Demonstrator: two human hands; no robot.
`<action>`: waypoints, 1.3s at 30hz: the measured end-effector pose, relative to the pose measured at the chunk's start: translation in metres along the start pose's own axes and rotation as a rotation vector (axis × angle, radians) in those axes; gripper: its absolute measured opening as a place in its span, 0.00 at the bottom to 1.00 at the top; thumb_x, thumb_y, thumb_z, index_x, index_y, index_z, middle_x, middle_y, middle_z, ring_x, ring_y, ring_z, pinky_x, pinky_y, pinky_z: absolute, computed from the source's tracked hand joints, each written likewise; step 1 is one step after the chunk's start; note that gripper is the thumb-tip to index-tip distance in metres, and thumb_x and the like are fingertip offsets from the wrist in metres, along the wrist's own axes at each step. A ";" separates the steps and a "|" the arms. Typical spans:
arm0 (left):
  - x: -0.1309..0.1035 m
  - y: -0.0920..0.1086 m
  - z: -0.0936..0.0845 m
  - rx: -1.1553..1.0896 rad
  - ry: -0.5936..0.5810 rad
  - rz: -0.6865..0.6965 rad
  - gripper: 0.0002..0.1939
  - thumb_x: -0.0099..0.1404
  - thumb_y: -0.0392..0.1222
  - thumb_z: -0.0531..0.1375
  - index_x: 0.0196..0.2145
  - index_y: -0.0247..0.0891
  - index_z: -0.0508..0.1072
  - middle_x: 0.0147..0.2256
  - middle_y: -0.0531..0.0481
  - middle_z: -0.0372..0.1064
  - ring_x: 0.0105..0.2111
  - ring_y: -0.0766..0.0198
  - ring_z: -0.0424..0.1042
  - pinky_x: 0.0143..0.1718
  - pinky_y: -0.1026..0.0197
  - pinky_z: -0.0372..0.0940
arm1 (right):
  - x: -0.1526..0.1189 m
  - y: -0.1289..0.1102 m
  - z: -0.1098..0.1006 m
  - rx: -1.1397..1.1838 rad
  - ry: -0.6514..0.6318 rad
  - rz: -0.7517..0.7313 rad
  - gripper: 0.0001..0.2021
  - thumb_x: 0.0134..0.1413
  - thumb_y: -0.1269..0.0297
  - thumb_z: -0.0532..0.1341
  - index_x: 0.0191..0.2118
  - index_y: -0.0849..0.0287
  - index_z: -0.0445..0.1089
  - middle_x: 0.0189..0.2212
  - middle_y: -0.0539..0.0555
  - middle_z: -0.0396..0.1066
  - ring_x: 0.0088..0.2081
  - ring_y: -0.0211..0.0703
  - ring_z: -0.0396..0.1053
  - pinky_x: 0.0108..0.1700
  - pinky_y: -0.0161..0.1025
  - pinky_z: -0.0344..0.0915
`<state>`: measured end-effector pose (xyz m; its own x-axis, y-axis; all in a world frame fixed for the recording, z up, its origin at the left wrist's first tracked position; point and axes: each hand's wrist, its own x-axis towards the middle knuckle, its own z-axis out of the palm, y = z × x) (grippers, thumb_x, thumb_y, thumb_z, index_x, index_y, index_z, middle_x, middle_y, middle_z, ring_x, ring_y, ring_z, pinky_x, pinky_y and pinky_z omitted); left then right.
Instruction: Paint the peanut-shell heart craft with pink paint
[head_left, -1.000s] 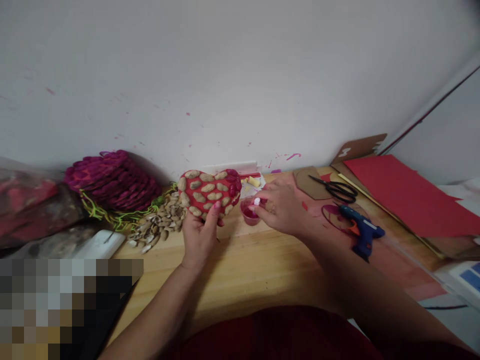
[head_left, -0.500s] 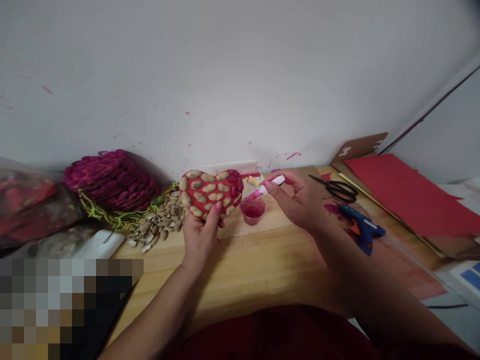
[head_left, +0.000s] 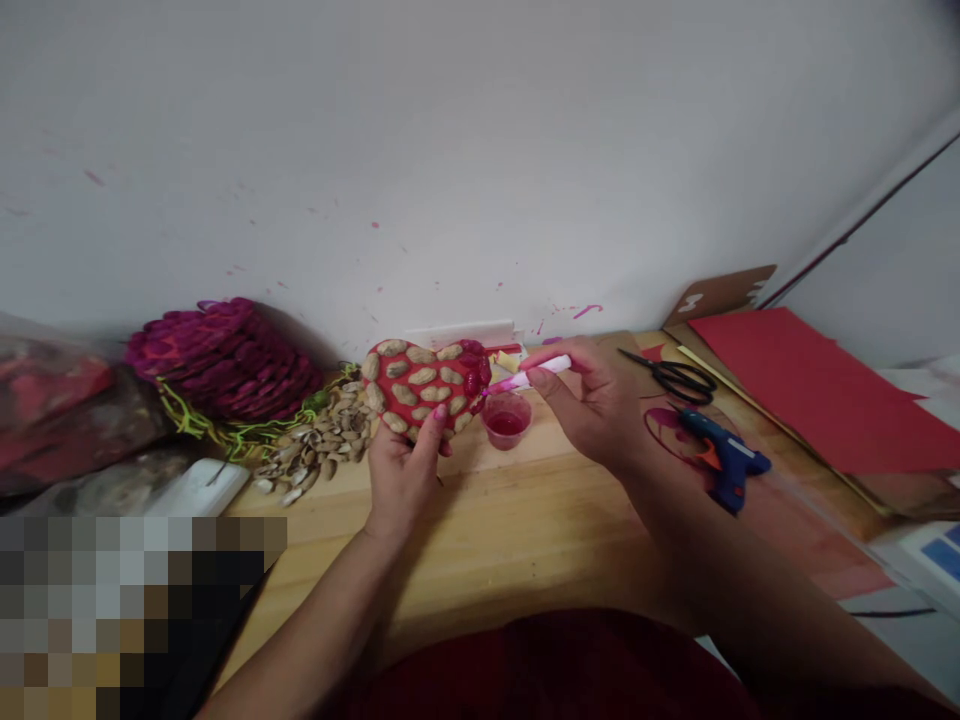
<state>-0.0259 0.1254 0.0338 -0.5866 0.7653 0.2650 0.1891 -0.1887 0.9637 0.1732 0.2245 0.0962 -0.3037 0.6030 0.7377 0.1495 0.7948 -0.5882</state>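
Note:
My left hand (head_left: 405, 470) grips a red heart-shaped piece (head_left: 405, 394) by its lower edge, thumb on its face. Peanut shells cover the heart; those along its right side are coated in wet magenta paint, the others are bare tan. Between the fingers of my right hand (head_left: 592, 400) is a white-handled paintbrush (head_left: 547, 370), its magenta-stained tip at the heart's right edge. Whether the bristles touch a shell is hard to tell. Just below the brush, a small clear cup (head_left: 507, 430) of magenta paint stands on the wooden table (head_left: 480, 540).
Left of the heart lie loose peanut shells (head_left: 322, 445) and a stack of magenta shell-covered pieces (head_left: 225, 365) with yellow-green strings. On the right are black scissors (head_left: 679, 380), a blue glue gun (head_left: 727, 455) and red sheets (head_left: 817, 390). A paint-spattered wall (head_left: 480, 180) rises behind.
The brush has moved left and slightly down, from above the cup to the heart's right edge. The heart has shifted slightly to the right.

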 end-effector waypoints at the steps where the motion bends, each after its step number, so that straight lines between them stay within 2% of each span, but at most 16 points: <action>1: 0.000 0.000 0.000 -0.015 -0.007 -0.005 0.18 0.67 0.54 0.68 0.28 0.39 0.73 0.22 0.52 0.71 0.20 0.66 0.68 0.21 0.65 0.62 | 0.000 0.000 0.000 -0.003 -0.005 -0.005 0.02 0.65 0.65 0.67 0.40 0.52 0.78 0.37 0.50 0.82 0.41 0.44 0.78 0.48 0.45 0.72; 8: -0.001 0.002 0.000 -0.061 -0.020 -0.018 0.15 0.67 0.51 0.69 0.31 0.38 0.74 0.23 0.52 0.71 0.20 0.67 0.68 0.21 0.66 0.61 | 0.002 0.001 -0.002 -0.060 0.027 -0.013 0.02 0.65 0.65 0.67 0.39 0.52 0.78 0.36 0.50 0.82 0.40 0.44 0.78 0.47 0.44 0.72; 12: 0.000 0.001 0.000 -0.063 -0.020 -0.021 0.16 0.67 0.51 0.68 0.29 0.38 0.73 0.22 0.52 0.71 0.19 0.67 0.67 0.20 0.66 0.61 | 0.001 0.000 -0.002 -0.039 -0.024 -0.040 0.03 0.65 0.66 0.66 0.40 0.52 0.78 0.36 0.50 0.82 0.40 0.44 0.78 0.47 0.45 0.72; 18: 0.001 0.000 0.001 -0.100 -0.021 -0.030 0.16 0.67 0.51 0.68 0.29 0.38 0.74 0.23 0.53 0.71 0.19 0.68 0.67 0.20 0.66 0.61 | 0.001 0.003 -0.002 -0.053 0.014 -0.036 0.02 0.65 0.65 0.66 0.40 0.52 0.78 0.37 0.51 0.82 0.41 0.44 0.78 0.47 0.45 0.72; 22: 0.001 -0.001 0.000 -0.087 -0.015 -0.042 0.16 0.67 0.52 0.68 0.29 0.39 0.74 0.22 0.53 0.71 0.19 0.67 0.67 0.20 0.66 0.61 | 0.000 -0.001 -0.001 -0.037 -0.018 -0.060 0.03 0.65 0.67 0.66 0.40 0.52 0.77 0.36 0.50 0.82 0.41 0.43 0.77 0.48 0.45 0.71; 29: 0.002 -0.007 -0.001 -0.054 -0.016 -0.040 0.18 0.67 0.54 0.68 0.28 0.39 0.73 0.23 0.53 0.72 0.19 0.67 0.68 0.21 0.65 0.62 | 0.001 -0.002 -0.002 -0.034 -0.040 -0.035 0.03 0.67 0.65 0.65 0.40 0.52 0.77 0.37 0.50 0.82 0.41 0.43 0.78 0.48 0.45 0.71; 34: 0.002 -0.004 0.000 -0.067 -0.018 -0.044 0.17 0.67 0.54 0.68 0.29 0.39 0.74 0.22 0.54 0.71 0.19 0.67 0.68 0.19 0.66 0.61 | 0.002 0.001 -0.004 -0.043 -0.005 -0.012 0.03 0.67 0.64 0.65 0.40 0.53 0.78 0.38 0.51 0.83 0.41 0.45 0.78 0.48 0.46 0.72; 39: 0.002 -0.002 0.001 -0.091 -0.011 -0.061 0.17 0.67 0.54 0.68 0.29 0.38 0.74 0.22 0.54 0.70 0.18 0.68 0.67 0.19 0.67 0.60 | 0.001 -0.002 -0.002 -0.009 -0.058 -0.034 0.04 0.68 0.64 0.65 0.40 0.52 0.77 0.37 0.50 0.82 0.41 0.43 0.77 0.49 0.46 0.71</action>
<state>-0.0269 0.1279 0.0320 -0.5860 0.7837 0.2060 0.0809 -0.1964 0.9772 0.1748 0.2237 0.0986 -0.3629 0.5706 0.7367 0.1466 0.8157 -0.5596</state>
